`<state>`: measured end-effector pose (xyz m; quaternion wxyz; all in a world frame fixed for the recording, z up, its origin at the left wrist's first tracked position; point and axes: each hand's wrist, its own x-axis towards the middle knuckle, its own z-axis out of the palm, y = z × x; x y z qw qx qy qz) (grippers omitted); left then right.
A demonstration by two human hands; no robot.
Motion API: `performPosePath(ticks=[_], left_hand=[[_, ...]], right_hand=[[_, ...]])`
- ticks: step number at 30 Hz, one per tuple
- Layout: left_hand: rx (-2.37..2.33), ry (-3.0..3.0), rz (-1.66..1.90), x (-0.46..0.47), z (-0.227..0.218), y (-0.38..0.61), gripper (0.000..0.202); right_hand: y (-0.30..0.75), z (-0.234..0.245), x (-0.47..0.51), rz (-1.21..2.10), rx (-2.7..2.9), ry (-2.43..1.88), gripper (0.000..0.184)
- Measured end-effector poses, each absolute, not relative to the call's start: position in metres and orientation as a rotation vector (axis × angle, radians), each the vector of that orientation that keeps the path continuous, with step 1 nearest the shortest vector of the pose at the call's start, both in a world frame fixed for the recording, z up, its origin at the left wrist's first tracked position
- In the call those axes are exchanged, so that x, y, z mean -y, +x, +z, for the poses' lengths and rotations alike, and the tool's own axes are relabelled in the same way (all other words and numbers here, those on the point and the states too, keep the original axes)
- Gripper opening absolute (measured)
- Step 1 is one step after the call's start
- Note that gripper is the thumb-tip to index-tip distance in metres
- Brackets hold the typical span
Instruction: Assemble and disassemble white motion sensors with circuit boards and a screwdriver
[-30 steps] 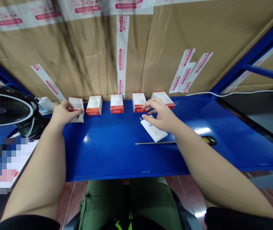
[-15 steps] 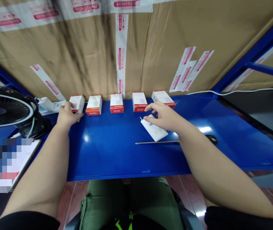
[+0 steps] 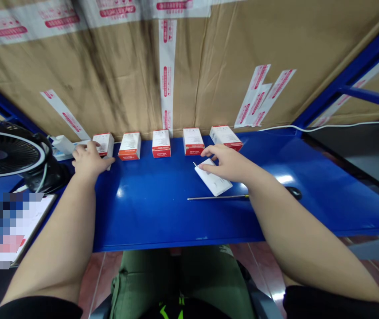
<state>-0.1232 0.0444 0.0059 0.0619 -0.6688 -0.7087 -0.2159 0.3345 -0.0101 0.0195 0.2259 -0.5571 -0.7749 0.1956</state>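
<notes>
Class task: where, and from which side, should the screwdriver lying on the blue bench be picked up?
Take the screwdriver's black handle from above, just beyond the right forearm: it looks thickest there, while the thin steel shaft lies flat on the bench.

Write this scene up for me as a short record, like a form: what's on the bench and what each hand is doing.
Surface: blue metal bench
Row: five white-and-red boxes along the back edge
Left hand: against the leftmost box
Right hand: fingertips on a flat white rectangular item
Tool: screwdriver lying just in front of the item, partly hidden by the right forearm
Far left: black desk fan
Behind: taped cardboard carton
</notes>
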Motion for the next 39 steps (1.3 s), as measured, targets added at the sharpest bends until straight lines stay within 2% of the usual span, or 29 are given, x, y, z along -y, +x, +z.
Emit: performPosePath(ticks=[2, 5, 12, 14, 19, 22, 25, 34, 39], left_hand=[[2.133, -1.867, -0.681, -0.037, 0.016, -0.106, 0.061], [1.895, -2.154, -0.681, -0.032, 0.023, -0.084, 0.049], [1.904, -2.428, -0.545, -0.036, 0.007, -0.061, 0.045], [1.916, -2.42, -0.541, -0.035, 0.006, -0.056, 0.043], [1.946, -2.402, -0.512, -0.031, 0.009, -0.045, 0.036], [1.927, -2.415, -0.518, -0.031, 0.009, -0.043, 0.028], [1.901, -2.451, -0.542, -0.031, 0.006, -0.041, 0.023], [1.932, -2.405, -0.602, -0.033, 0.0, -0.032, 0.023], [1.762, -2.422, -0.609, -0.03, 0.004, -0.028, 0.037]], right_hand=[[0.335, 0.02, 0.01, 0.546, 2.128, -1.539, 0.03], [0.334, 0.021, 0.011, 0.562, 2.107, -1.57, 0.032], [0.338, 0.022, 0.008, 0.597, 2.087, -1.609, 0.041], [0.349, 0.019, 0.0, 0.524, 2.041, -1.622, 0.041], [0.388, 0.006, -0.027, 0.106, 1.841, -1.733, 0.042], [0.401, -0.005, -0.04, 0.111, 1.83, -1.778, 0.049], [0.402, -0.014, -0.048, 0.214, 1.825, -1.833, 0.045], [0.409, -0.027, -0.066, 0.176, 1.668, -1.922, 0.028], [0.41, -0.021, -0.061, 0.159, 1.576, -2.037, 0.028]])
